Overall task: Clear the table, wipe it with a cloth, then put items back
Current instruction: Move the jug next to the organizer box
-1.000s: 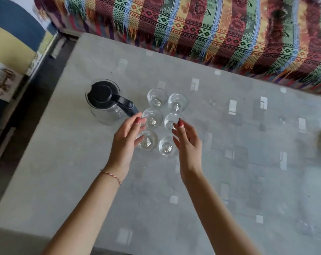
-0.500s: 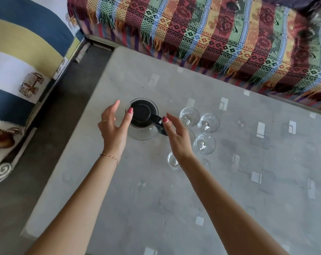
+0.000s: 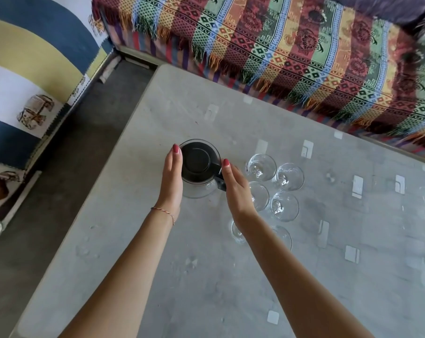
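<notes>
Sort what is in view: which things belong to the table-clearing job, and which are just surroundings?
Job: glass jug with black lid, flanked by left hand and right hand; six glasses; table.

Surroundings: patterned fringed throw; striped cushion; dark floor.

Soft, even daylight fills the view, and shadows under the arms are faint. The glossy table [image 3: 267, 276] carries pale reflected patches. Wide-angle bending curves the edges, and the top right corner is smeared.
</notes>
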